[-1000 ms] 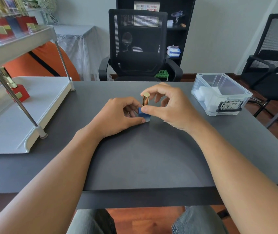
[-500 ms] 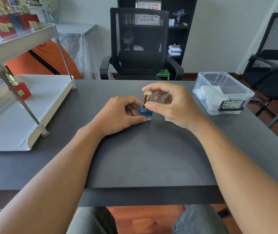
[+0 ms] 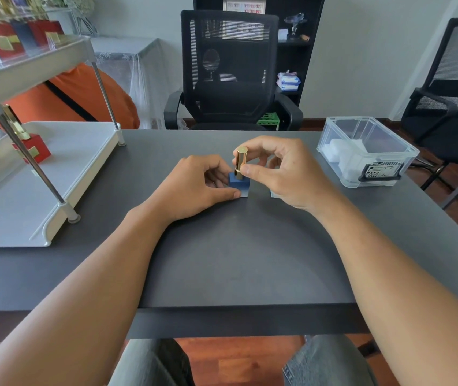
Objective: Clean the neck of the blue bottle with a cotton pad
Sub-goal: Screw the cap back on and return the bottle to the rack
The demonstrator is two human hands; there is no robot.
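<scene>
A small blue bottle (image 3: 239,183) stands on the dark table (image 3: 236,260) at its middle. My left hand (image 3: 194,186) grips the bottle's square body from the left. A tall gold cap (image 3: 240,161) rises above the bottle, pinched between the thumb and fingers of my right hand (image 3: 283,174). Whether the cap sits on the neck or just above it is hidden by my fingers. A pale pad-like thing (image 3: 273,194) peeks out under my right hand.
A clear plastic box (image 3: 367,151) with white cotton pads stands at the right. A white two-tier rack (image 3: 27,179) holding red bottles fills the left. Black office chairs stand behind the table and at the far right.
My right hand has shifted slightly with the gold cap, which stands a little higher over the blue body. My left hand has kept its grip on the bottle.
</scene>
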